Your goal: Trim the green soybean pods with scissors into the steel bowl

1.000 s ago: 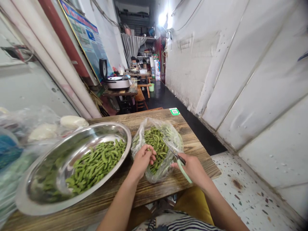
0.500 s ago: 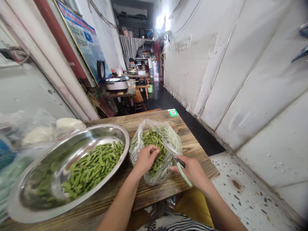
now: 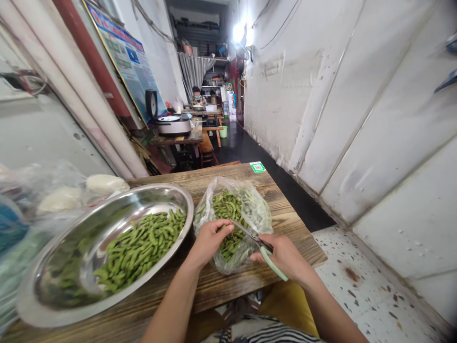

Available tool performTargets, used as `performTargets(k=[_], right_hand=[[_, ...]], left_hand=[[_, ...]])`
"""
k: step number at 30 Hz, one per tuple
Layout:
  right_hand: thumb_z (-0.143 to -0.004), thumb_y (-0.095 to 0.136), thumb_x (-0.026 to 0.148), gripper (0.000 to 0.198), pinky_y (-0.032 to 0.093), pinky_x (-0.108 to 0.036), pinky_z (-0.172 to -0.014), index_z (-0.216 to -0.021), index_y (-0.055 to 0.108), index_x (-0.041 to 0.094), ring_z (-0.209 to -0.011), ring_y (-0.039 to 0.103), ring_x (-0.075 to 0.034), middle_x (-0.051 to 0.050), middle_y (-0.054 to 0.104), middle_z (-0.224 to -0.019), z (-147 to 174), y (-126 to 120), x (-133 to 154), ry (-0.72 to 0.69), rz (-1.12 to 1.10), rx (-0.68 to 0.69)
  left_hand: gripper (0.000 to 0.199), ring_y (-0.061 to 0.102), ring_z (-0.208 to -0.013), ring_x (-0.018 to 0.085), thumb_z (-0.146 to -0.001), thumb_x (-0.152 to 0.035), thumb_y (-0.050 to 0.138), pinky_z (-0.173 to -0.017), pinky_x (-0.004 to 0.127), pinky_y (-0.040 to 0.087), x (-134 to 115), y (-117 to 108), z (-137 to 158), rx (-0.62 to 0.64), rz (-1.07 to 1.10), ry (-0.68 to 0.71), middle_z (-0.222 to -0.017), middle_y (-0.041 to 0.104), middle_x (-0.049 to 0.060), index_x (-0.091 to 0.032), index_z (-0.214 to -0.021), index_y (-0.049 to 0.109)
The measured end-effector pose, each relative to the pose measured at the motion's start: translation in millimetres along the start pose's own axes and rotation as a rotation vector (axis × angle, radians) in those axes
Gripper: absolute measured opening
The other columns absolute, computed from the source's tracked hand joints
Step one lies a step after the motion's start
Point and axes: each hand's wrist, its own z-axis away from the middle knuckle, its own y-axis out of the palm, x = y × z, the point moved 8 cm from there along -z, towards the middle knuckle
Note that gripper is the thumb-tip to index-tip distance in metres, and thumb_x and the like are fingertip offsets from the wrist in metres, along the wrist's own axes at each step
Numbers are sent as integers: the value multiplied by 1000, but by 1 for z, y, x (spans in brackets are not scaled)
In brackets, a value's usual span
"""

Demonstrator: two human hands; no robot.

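Observation:
My left hand (image 3: 210, 239) is closed in a pinch, thumb against fingertips, above the edamame pods (image 3: 228, 209) in a clear plastic bag (image 3: 260, 213). Whatever lies in the pinch is too small and hidden to make out. My right hand (image 3: 283, 257) grips a pair of scissors (image 3: 269, 261) with pale green handles. Their blades point up and left across the bag, with the tip at my left fingertips. Left of the bag stands a large oval steel basin (image 3: 82, 228), with a heap of green edamame pods (image 3: 143, 247) on its right side.
Plastic bags (image 3: 60, 197) with pale contents crowd the left side. The wooden table (image 3: 289, 216) ends just right of the plastic bag, with a green code sticker (image 3: 257, 166) at its far corner. Behind are a rice cooker (image 3: 173, 125), benches and a seated person (image 3: 198, 96).
The scissors have swung left, bringing their tip to my left fingertips. My left hand has shifted slightly left, still pinched. The view has moved a little.

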Motion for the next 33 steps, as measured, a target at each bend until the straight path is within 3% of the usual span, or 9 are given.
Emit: performTargets(k=[4, 10, 14, 25, 29, 33], right_hand=[[-79, 59, 57, 39, 28, -20, -54, -74, 62, 19, -55, 45, -12, 3, 54, -59, 0, 3, -3, 9, 0, 23], [-77, 62, 53, 35, 32, -21, -57, -77, 67, 19, -63, 56, -16, -1, 64, -66, -1, 10, -8, 23, 26, 56], [-77, 63, 53, 35, 34, -22, -58, -80, 68, 19, -65, 60, -18, -3, 66, -68, 0, 11, -9, 27, 18, 72], [-74, 68, 47, 30, 35, -22, -59, -75, 68, 17, -66, 61, -19, -4, 68, -68, -1, 14, -13, 46, 38, 97], [-75, 68, 48, 30, 33, -21, -57, -74, 65, 17, -63, 58, -17, -2, 64, -64, 0, 10, -13, 70, 36, 58], [-79, 60, 56, 38, 33, -21, -56, -79, 62, 18, -60, 53, -14, 1, 60, -65, 0, 1, -11, 79, -24, -18]], left_hand=[[28, 55, -64, 16, -78, -42, 58, -59, 25, 40, 3, 2, 2, 29, -19, -13, -66, 64, 1, -16, -77, 69], [21, 59, -76, 19, -77, -35, 59, -74, 28, 43, 4, 5, 2, 90, -154, 22, -77, 68, 2, -18, -77, 70], [20, 61, -82, 20, -75, -34, 61, -81, 31, 43, 1, 1, 1, 60, -229, 59, -83, 70, 5, -18, -76, 73], [18, 64, -82, 22, -73, -34, 64, -80, 31, 44, 14, 4, -1, 106, -212, -41, -83, 73, 3, -19, -78, 73], [22, 59, -67, 16, -72, -36, 66, -66, 27, 43, 18, -5, -2, 5, -58, -90, -78, 71, 3, -16, -79, 71], [32, 36, -43, 3, -67, -36, 72, -42, 18, 24, 25, -1, 0, -35, 433, -207, -73, 66, 3, -12, -87, 64]])
